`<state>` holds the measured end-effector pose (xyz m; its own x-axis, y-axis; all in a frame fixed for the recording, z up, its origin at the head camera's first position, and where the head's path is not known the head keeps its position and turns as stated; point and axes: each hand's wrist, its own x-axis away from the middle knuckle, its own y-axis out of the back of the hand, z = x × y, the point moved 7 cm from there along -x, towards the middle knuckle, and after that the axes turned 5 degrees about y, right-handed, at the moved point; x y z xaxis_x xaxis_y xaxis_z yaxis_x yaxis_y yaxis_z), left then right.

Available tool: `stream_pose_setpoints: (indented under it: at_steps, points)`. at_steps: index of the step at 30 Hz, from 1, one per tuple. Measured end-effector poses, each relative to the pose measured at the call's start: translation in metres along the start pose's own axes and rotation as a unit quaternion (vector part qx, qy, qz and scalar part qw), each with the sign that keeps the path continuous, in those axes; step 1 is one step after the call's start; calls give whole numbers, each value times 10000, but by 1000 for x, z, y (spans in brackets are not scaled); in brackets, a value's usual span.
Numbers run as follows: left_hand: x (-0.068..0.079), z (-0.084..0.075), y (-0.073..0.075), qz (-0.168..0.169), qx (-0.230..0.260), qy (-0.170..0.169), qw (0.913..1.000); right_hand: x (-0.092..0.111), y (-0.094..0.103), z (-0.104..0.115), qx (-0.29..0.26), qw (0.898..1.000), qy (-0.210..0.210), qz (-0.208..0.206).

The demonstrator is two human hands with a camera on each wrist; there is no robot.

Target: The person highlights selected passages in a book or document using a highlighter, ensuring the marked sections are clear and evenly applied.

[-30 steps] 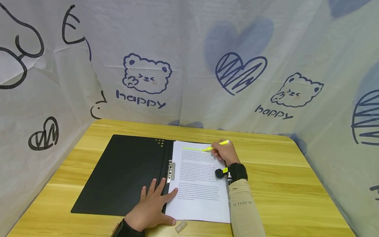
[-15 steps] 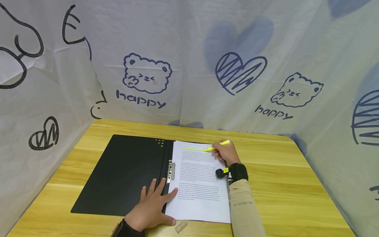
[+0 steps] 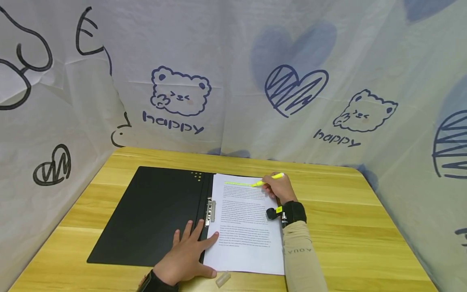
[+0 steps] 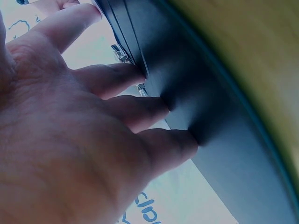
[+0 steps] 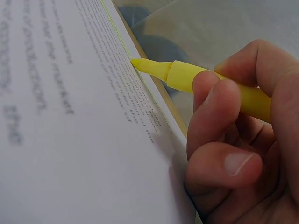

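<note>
My right hand (image 3: 280, 188) pinches a yellow highlighter (image 3: 268, 180) near the top of a printed sheet of paper (image 3: 240, 257). In the right wrist view the highlighter's tip (image 5: 135, 62) is at the first lines of text, where a yellow stroke runs along the top line. The paper lies on the right side of an opened black folder (image 3: 160, 215), beside its metal clip (image 3: 210, 211). My left hand (image 3: 186, 255) rests with spread fingers across the folder's spine and the paper's lower left edge. In the left wrist view its fingertips (image 4: 189, 140) touch the black cover.
A pale translucent pen cap (image 3: 223, 279) lies on the wooden table (image 3: 357, 243) just below the paper, close to the left thumb. White cloth (image 3: 237, 81) with blue drawings hangs behind and at both sides of the table.
The highlighter and right hand have shifted very slightly to the right along the top of the text. The left hand stays where it was.
</note>
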<state>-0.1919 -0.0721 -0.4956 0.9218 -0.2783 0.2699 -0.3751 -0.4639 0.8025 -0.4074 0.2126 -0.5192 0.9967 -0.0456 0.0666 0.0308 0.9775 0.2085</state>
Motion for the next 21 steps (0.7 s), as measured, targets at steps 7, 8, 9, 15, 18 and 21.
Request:
stream_pose_setpoints:
  at_steps: [7,8,9,15,18,21]
  points:
    - [0,0,-1,-7,12,13,10000,0,1,-1,56,10000,-12,4]
    - [0,1,-1,-4,16,14,10000,0,1,-1,58,10000,-20,-5]
    - [0,1,-1,-8,18,14,10000,0,1,-2,52,10000,-34,-21]
    - [-1,1,-2,15,2,29,10000,-1,2,-3,22,10000,-80,-10]
    - [-1,1,-2,18,-5,32,10000,-1,3,-3,-24,10000,-87,11]
    - [-1,1,-1,8,-7,30,10000,-2,3,-4,-55,9999,-87,25]
